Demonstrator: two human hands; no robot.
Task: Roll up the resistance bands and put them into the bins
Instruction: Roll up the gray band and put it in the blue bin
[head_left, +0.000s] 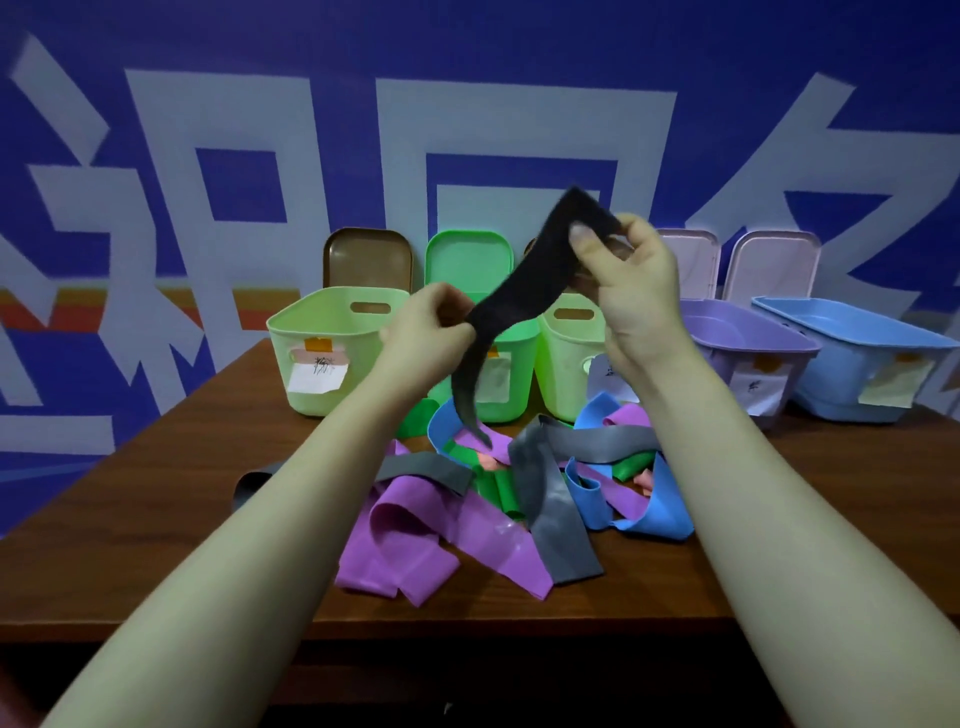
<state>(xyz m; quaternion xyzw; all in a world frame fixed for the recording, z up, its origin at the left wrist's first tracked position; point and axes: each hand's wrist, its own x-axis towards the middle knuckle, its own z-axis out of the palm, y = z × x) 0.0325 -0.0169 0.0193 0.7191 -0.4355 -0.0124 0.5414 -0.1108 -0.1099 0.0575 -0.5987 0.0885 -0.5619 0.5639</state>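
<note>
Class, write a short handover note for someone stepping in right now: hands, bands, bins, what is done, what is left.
Left hand pinches the black band at its middle; right hand holds its top end. Its lower end hangs over the pile of bands on the table.
Five open bins stand in a row behind the pile.
Done: one band lifted, not yet rolled.
Left: roll it, bin it, then the purple, grey, blue and green ones.

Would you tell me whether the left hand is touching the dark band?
Touching: the head view shows the left hand pinching the dark band mid-length.
</note>
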